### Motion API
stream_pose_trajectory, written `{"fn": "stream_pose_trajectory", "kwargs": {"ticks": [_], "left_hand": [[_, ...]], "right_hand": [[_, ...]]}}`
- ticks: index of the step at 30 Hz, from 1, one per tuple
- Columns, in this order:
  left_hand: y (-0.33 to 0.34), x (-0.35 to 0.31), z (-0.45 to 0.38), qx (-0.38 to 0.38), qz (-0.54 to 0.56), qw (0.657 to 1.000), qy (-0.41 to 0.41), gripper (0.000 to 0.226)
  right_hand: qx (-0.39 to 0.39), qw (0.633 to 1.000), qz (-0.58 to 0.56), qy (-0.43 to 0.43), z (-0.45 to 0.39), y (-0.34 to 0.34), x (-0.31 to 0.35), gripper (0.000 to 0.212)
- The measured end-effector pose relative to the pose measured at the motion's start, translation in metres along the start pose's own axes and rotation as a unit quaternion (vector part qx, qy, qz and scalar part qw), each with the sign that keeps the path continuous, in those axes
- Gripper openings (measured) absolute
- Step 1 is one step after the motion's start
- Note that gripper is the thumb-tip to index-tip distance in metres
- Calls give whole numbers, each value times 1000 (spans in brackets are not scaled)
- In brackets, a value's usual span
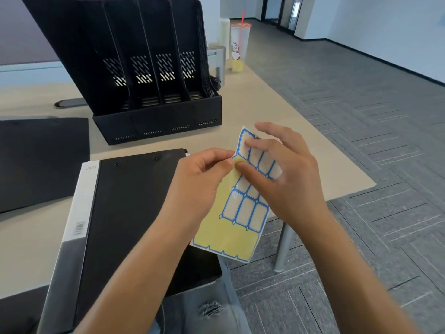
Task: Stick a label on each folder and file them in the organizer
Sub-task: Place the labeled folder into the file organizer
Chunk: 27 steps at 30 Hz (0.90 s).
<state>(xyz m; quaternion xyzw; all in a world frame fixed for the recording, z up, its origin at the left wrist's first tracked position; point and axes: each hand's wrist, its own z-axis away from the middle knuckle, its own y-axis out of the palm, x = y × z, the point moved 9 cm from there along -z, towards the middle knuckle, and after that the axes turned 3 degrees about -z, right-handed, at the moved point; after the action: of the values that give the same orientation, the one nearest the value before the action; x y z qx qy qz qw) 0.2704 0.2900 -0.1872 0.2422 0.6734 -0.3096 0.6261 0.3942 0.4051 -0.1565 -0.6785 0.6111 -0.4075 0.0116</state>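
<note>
Both hands (202, 174) (284, 169) grip label sheet (240, 213) over beige desk (277, 112), grey carpet (361, 116).

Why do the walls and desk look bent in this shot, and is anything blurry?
Head view: the wide-angle lens bows the organizer and floor lines; the right hand over the label sheet is slightly motion-blurred; daylight is soft and even, without harsh glare.
</note>
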Motion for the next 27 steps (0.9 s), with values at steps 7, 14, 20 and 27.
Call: {"fn": "stream_pose_trajectory", "kwargs": {"ticks": [7,14,20,27], "left_hand": [[4,-14,4,12,-62,994,85,31],[-2,-15,4,-18,-138,983,124,31],[-3,-9,-1,-28,-157,980,115,26],[18,-8,-21,-42,-211,971,103,24]], "right_hand": [[-10,1000,-28,-10,0,-4,7,24],[-10,999,-31,-18,2,-4,8,13],[-12,999,-31,3,3,-6,3,3],[-52,989,-61,122,14,-28,-24,8]]}}
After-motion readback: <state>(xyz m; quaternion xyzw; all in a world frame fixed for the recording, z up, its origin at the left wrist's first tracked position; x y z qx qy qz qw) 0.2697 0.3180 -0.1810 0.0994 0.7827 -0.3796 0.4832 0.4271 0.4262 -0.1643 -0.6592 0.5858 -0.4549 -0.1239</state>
